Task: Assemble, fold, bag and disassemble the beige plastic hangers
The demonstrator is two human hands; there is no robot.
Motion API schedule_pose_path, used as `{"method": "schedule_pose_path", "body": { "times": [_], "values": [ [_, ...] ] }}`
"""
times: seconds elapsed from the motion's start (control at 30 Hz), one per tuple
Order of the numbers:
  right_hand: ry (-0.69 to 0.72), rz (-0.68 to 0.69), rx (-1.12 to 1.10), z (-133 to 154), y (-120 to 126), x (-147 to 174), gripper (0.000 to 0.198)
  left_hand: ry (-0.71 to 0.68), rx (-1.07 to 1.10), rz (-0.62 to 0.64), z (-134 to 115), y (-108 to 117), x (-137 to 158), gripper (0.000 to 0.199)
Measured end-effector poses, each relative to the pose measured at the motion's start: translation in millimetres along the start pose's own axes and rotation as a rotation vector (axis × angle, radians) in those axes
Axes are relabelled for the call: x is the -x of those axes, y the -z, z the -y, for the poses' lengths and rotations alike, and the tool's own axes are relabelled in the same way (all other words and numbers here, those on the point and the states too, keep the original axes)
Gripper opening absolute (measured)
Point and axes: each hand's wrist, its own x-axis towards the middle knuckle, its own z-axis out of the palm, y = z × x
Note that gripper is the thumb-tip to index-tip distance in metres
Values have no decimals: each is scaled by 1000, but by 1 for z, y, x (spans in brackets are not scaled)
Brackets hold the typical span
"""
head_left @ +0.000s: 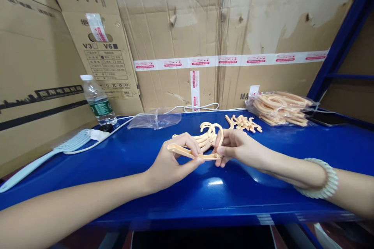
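Both hands meet over the middle of the blue table [117, 163]. My left hand [171, 163] pinches the left end of a thin peach plastic hanger piece [187, 153]. My right hand [236, 148] grips the same piece at its right end, where a curved hook [217, 132] rises. Just behind the hands lies a small heap of like peach pieces [204, 139]. A beaded bracelet [325, 179] circles my right wrist.
More loose peach hooks [244, 123] lie farther back, and a clear bag full of them [280, 108] sits back right. An empty clear bag [154, 120], water bottle [98, 101], pale swatter-like tool [43, 155] and white cable [193, 107] are at left. Cardboard boxes [175, 27] wall the back.
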Motion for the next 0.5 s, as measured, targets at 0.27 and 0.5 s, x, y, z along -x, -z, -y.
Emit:
{"method": "schedule_pose_path", "body": {
  "times": [0.27,0.5],
  "values": [
    [61,-12,-21,-1,-3,0,39,130,198,-37,-5,-4,0,15],
    [121,-62,20,0,0,-4,33,386,332,-204,8,-1,-7,23]
  ]
}}
